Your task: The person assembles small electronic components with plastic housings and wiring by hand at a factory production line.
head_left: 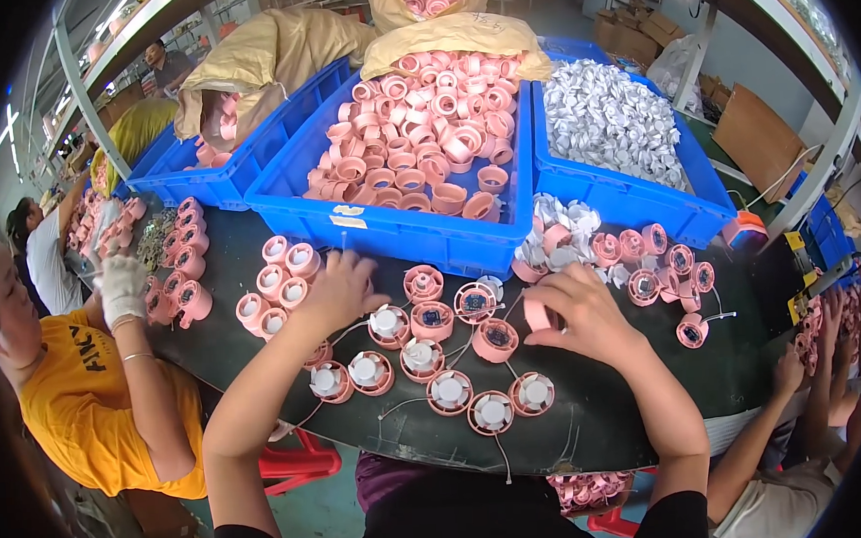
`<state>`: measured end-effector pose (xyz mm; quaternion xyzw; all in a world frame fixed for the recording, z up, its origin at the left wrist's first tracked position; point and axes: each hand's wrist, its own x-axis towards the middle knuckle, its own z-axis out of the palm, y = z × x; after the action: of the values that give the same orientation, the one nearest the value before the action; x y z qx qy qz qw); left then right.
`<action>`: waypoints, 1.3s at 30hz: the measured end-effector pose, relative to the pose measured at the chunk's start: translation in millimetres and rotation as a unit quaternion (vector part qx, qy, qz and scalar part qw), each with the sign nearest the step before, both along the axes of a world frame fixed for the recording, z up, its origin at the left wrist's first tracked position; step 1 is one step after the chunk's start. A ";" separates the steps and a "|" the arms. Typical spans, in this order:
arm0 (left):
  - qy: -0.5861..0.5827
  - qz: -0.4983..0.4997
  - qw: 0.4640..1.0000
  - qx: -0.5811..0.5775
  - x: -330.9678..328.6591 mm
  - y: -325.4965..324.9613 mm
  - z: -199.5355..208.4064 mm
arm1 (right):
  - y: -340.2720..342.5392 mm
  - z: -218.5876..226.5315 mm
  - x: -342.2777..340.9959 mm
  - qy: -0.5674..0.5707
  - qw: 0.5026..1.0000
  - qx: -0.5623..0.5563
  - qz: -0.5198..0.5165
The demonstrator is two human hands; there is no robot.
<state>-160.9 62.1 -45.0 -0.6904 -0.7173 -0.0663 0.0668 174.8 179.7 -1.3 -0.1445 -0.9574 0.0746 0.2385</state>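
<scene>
My right hand grips a pink plastic ring between thumb and fingers, just right of a pink housing with a dark circuit board. My left hand reaches over the table beside a cluster of pink housings with white tops. Its thumb and fingers are apart, and no held thing shows; the palm side is hidden. Between and in front of my hands stand several pink housings with white fan wheels, some with thin wires trailing from them. Others show bare circuit boards.
A blue crate of pink rings stands ahead, beside a blue crate of white fan wheels. Loose white wheels lie near my right hand. More housings lie at right. A co-worker in yellow works at left; other people's hands show at right.
</scene>
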 end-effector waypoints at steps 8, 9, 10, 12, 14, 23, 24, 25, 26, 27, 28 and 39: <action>-0.091 -0.123 0.975 0.159 89.4 27.3 33.9 | 1.7 19.6 17.2 0.140 0.877 -0.454 -0.064; -0.103 -0.150 0.975 0.131 112.1 33.6 33.6 | 2.7 14.5 18.7 0.168 0.859 -0.481 -0.057; -0.037 -0.142 0.981 0.130 125.9 38.5 23.1 | 3.3 11.0 17.4 0.193 0.839 -0.507 -0.043; 0.043 -0.109 0.987 0.109 144.1 50.0 9.1 | 2.0 18.7 17.4 0.175 0.810 -0.558 -0.037; 0.051 -0.053 0.994 0.082 153.8 58.5 -1.9 | -0.7 18.8 18.5 0.199 0.803 -0.562 -0.010; -0.171 -0.087 0.981 0.023 149.1 64.9 5.4 | 5.3 4.7 13.1 0.219 0.739 -0.634 0.062; -0.236 -0.094 0.966 0.043 149.0 64.4 9.5 | 4.9 3.2 12.2 0.230 0.742 -0.626 0.059; -0.244 -0.104 0.959 0.100 149.4 62.4 15.0 | 3.0 1.3 11.5 0.234 0.766 -0.597 0.044; -0.286 -0.100 0.948 0.102 147.6 58.9 22.8 | -0.2 -0.5 10.6 0.238 0.788 -0.568 0.028; -0.328 -0.099 0.934 0.102 146.7 54.9 33.9 | -6.5 2.7 10.5 0.246 0.799 -0.547 0.045; -0.413 -0.095 0.901 0.095 144.5 51.5 35.4 | -11.6 0.1 8.0 0.254 0.817 -0.515 0.049; -0.775 -0.127 0.618 0.036 168.3 -26.4 45.2 | -41.4 14.8 -9.2 0.240 0.963 -0.103 0.067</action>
<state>7.4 35.7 0.2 -0.4645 -0.4051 -0.6100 -0.4980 165.7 138.3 13.6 -0.0820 -0.8668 0.2207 0.4395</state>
